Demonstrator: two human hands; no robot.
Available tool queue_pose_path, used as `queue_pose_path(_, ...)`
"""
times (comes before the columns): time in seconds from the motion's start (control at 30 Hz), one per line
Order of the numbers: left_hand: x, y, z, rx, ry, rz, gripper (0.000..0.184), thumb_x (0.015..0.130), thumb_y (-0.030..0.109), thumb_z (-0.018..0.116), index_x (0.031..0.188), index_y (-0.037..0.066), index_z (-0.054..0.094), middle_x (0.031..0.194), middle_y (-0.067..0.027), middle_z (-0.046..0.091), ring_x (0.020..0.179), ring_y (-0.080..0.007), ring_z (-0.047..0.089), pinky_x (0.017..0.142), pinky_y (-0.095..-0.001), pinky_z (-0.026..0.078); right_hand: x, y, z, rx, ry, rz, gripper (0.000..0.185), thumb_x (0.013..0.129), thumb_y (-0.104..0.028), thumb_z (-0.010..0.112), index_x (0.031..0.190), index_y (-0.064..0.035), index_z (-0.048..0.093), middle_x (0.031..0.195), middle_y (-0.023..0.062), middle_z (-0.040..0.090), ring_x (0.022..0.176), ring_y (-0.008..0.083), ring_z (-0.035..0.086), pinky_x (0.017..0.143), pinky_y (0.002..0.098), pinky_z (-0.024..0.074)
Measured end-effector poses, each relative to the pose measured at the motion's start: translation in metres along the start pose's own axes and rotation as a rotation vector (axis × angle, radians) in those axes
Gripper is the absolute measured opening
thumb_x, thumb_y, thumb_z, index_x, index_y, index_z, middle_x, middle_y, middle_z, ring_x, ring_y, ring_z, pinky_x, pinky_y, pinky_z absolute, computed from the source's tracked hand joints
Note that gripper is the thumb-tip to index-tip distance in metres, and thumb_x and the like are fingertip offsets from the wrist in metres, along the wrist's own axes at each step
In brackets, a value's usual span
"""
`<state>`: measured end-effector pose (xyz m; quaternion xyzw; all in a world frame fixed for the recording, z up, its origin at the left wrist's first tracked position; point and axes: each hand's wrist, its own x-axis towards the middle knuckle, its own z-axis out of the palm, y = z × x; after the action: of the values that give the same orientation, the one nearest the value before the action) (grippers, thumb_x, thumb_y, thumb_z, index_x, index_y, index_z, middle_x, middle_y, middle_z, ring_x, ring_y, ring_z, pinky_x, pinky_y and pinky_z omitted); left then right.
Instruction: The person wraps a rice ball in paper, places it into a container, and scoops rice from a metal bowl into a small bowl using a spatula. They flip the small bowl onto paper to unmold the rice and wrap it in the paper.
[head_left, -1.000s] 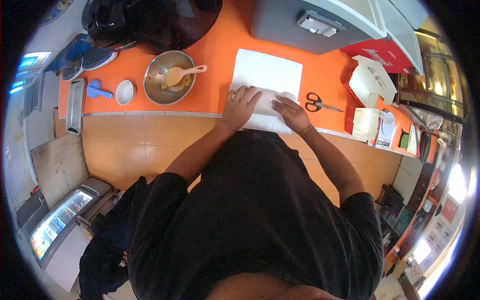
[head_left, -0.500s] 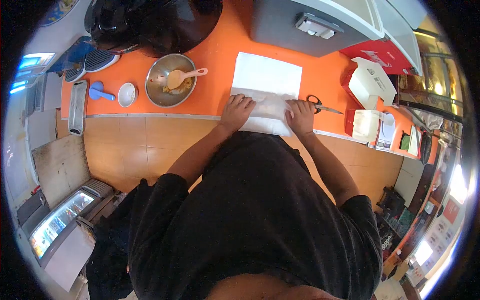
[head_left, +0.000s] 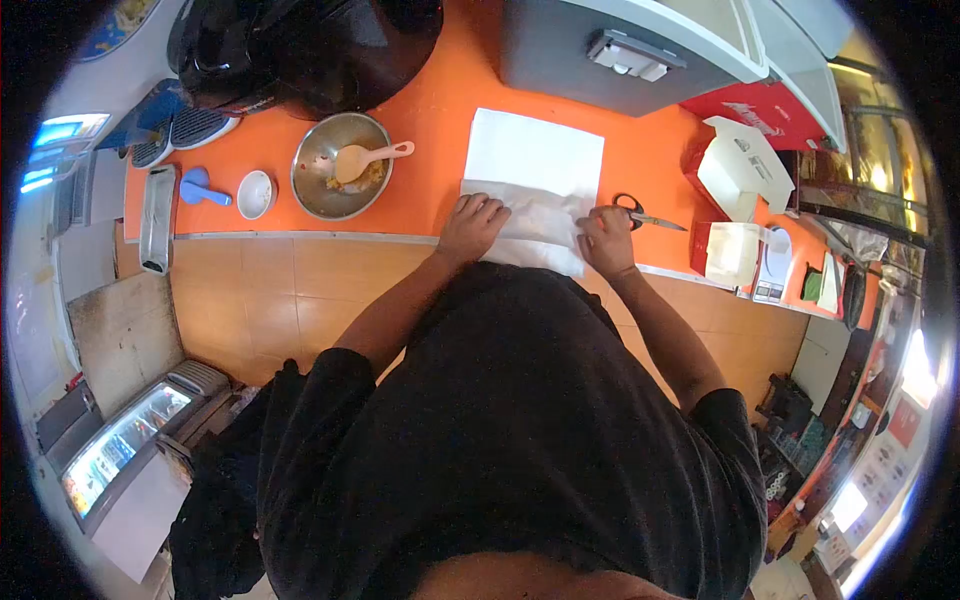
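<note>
A white rectangular sheet [head_left: 535, 150] lies on the orange counter before me, its lower part under a crinkled, translucent white wrapping sheet [head_left: 538, 222]. My left hand [head_left: 474, 229] is closed over the left edge of the translucent sheet, fingers curled. At the opposite edge, my right hand [head_left: 607, 241] pinches the same sheet with bent fingers. Whether anything lies inside the fold cannot be made out. Black-handled scissors [head_left: 640, 213] rest just beyond my right hand, blades pointing right.
To the left stand a metal bowl [head_left: 333, 205] with a pink spatula [head_left: 362, 160] over food, a small white bowl [head_left: 257, 195], a blue utensil [head_left: 203, 187] and a metal tray [head_left: 157, 220]. A grey cooler [head_left: 560, 75] and open cartons [head_left: 745, 165] occupy the right.
My right hand has curled its fingers more and shifted slightly down at the sheet's edge. The translucent sheet looks more wrinkled; my left hand has barely moved.
</note>
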<state>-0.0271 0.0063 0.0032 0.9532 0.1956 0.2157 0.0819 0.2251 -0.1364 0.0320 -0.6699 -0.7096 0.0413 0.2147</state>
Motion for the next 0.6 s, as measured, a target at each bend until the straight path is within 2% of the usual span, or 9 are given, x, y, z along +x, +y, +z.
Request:
queue_pose_path(0.17, 0.001, -0.001, 0.001, -0.028, -0.018, 0.015, 0.022, 0.078, 0.013, 0.058, 0.099, 0.008, 0.063, 0.099, -0.0029, 0.058, 0.101, -0.0213, 0.053, 0.088, -0.0370, 0.042, 0.020, -0.023, -0.007, 0.017, 0.023, -0.085, 0.027, 0.078, -0.016, 0.066, 0.103, -0.0083, 0.060, 0.102, 0.0107, 0.058, 0.104, 0.0302, 0.055, 0.104, 0.0496, 0.0371)
queue_pose_path(0.3, 0.001, -0.002, 0.002, -0.027, -0.007, 0.021, 0.021, 0.078, 0.014, 0.058, 0.097, 0.008, 0.064, 0.099, -0.0025, 0.059, 0.100, -0.0213, 0.054, 0.087, -0.0367, 0.043, 0.018, -0.014, 0.013, 0.038, -0.060, -0.142, 0.026, 0.079, -0.007, 0.065, 0.104, -0.0078, 0.061, 0.099, 0.0084, 0.060, 0.102, 0.0264, 0.057, 0.102, 0.0468, 0.0408)
queue_pose_path(0.37, 0.000, -0.003, 0.003, -0.025, 0.011, 0.021, 0.021, 0.077, 0.014, 0.058, 0.096, 0.008, 0.064, 0.099, -0.0024, 0.059, 0.100, -0.0214, 0.054, 0.087, -0.0365, 0.043, 0.017, -0.014, 0.019, 0.071, 0.010, -0.155, 0.029, 0.075, -0.002, 0.066, 0.103, -0.0078, 0.061, 0.093, 0.0070, 0.059, 0.095, 0.0265, 0.058, 0.092, 0.0427, 0.0464)
queue_pose_path(0.4, -0.001, -0.004, 0.004, -0.022, -0.009, 0.006, 0.020, 0.077, 0.014, 0.062, 0.096, 0.009, 0.066, 0.100, -0.0021, 0.060, 0.101, -0.0216, 0.054, 0.087, -0.0373, 0.043, 0.016, -0.017, 0.018, 0.073, 0.008, -0.155, 0.029, 0.075, -0.002, 0.066, 0.103, -0.0078, 0.061, 0.093, 0.0070, 0.059, 0.095, 0.0265, 0.058, 0.092, 0.0427, 0.0464)
queue_pose_path(0.47, -0.002, -0.005, 0.004, -0.018, -0.029, -0.008, 0.019, 0.077, 0.015, 0.065, 0.096, 0.009, 0.067, 0.102, -0.0017, 0.062, 0.103, -0.0218, 0.054, 0.088, -0.0382, 0.044, 0.015, -0.023, 0.015, 0.105, 0.017, -0.136, 0.030, 0.072, -0.001, 0.066, 0.101, -0.0075, 0.061, 0.088, 0.0065, 0.058, 0.089, 0.0263, 0.058, 0.082, 0.0398, 0.0474)
queue_pose_path(0.6, -0.003, -0.008, 0.006, -0.028, -0.061, -0.009, 0.018, 0.078, 0.014, 0.063, 0.095, 0.010, 0.067, 0.101, -0.0017, 0.062, 0.103, -0.0219, 0.054, 0.089, -0.0375, 0.044, 0.010, -0.023, 0.019, 0.103, 0.023, -0.134, 0.030, 0.071, -0.001, 0.066, 0.100, -0.0070, 0.061, 0.086, 0.0068, 0.057, 0.086, 0.0260, 0.057, 0.076, 0.0388, 0.0461)
